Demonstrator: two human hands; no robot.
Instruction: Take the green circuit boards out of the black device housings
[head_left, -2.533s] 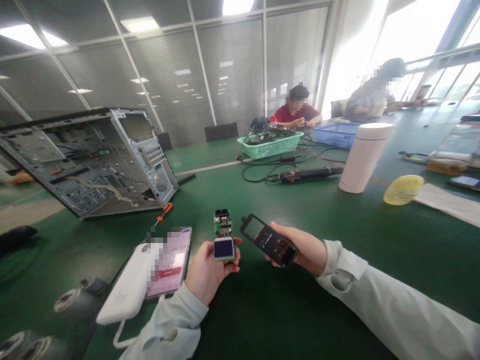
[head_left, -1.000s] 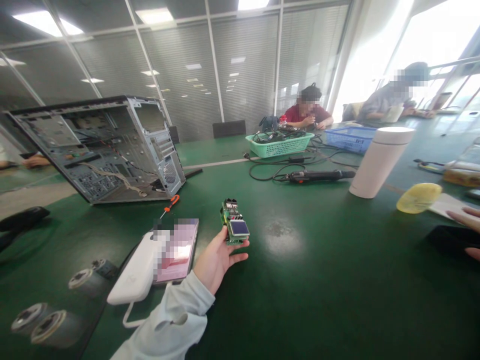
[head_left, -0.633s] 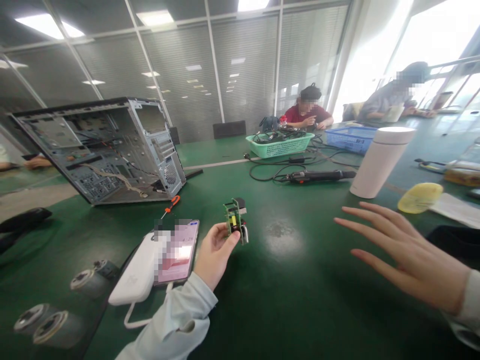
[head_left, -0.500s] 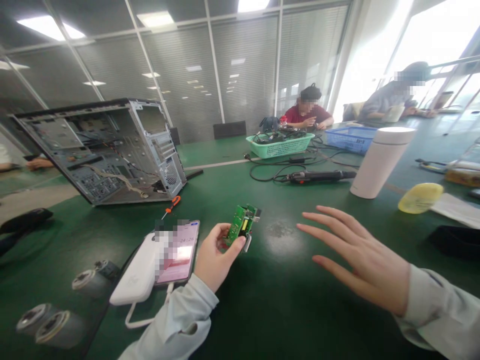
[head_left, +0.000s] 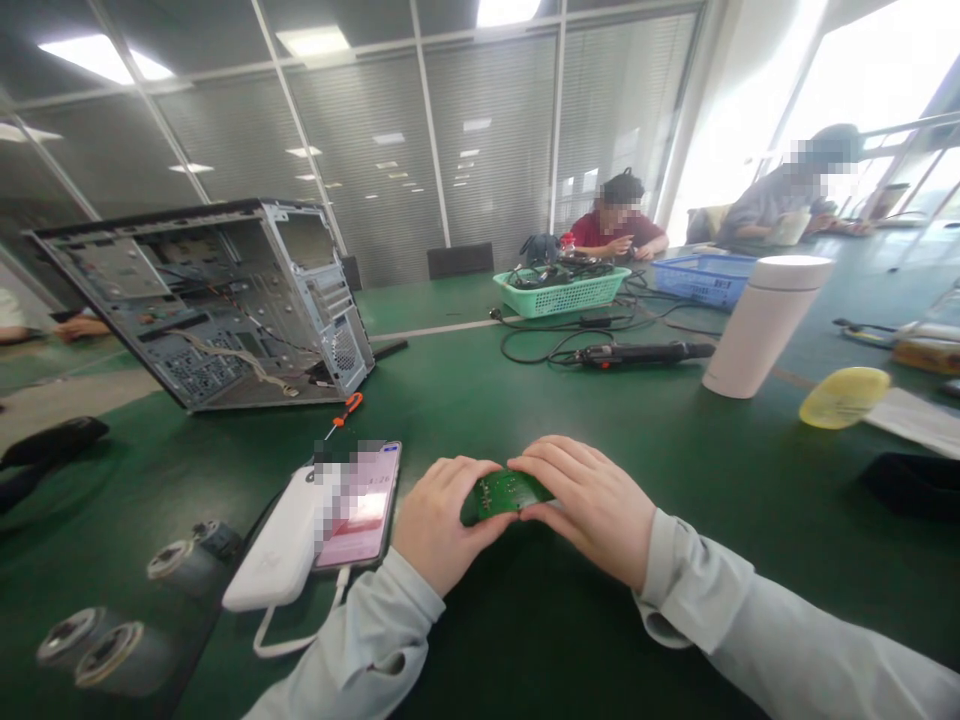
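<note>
A small green circuit board (head_left: 508,494) is held above the table between my two hands, its soldered face turned toward me. My left hand (head_left: 441,520) grips the board's left end, thumb below and fingers over the top. On the right end, my right hand (head_left: 589,500) is closed the same way. The parts on the board's other face are hidden. Left of my left hand lie a phone (head_left: 367,510) with a lit screen and a white power bank (head_left: 281,545), with a white cable beside them.
An open computer case (head_left: 225,310) stands at the left, an orange-handled screwdriver (head_left: 348,408) by it. Several metal cylinders (head_left: 124,655) sit front left. Beyond are a green basket (head_left: 562,292), a black electric screwdriver (head_left: 637,354), a blue basket (head_left: 701,280) and a pale bottle (head_left: 765,325). Two people sit farther back.
My right hand has come in from the right, where it was spread open, and closed on the board. The board has turned from its component side to its soldered face.
</note>
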